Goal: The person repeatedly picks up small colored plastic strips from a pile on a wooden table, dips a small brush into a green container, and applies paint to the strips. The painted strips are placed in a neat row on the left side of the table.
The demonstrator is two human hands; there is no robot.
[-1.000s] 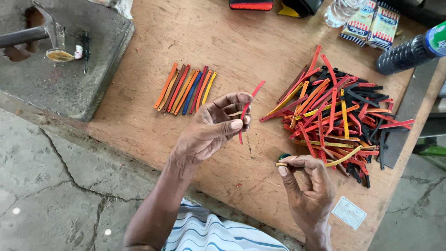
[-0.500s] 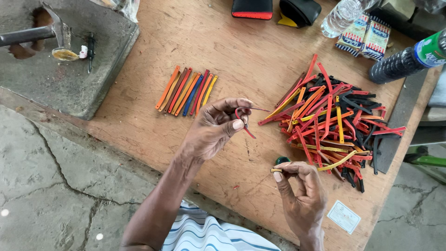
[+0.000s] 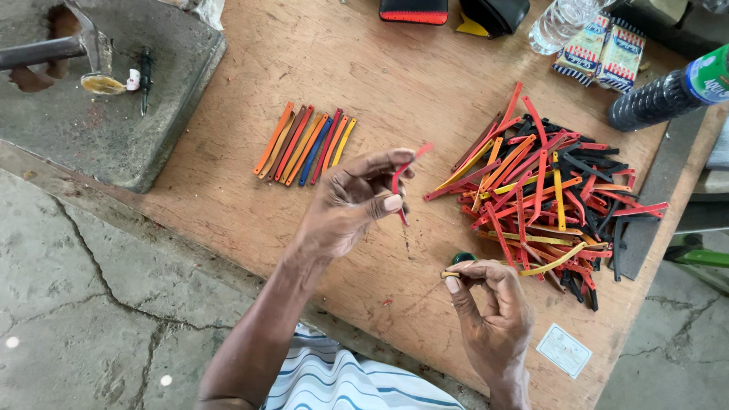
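While you work over a worn wooden bench [image 3: 228, 197] standing on cracked concrete floor [image 3: 68, 304], your left hand [image 3: 349, 205] has its grip pinched on a red strip [image 3: 401, 178] at mid-frame. Your right hand [image 3: 490, 304], lower right, pinches something small and yellowish; what it is you cannot tell, and a dark green round thing peeks out behind it. A sorted row of coloured strips [image 3: 304, 144] lies upper left of centre; a loose pile of strips [image 3: 547, 197] sits right. Bottles and pouches along the top edge are cut off.
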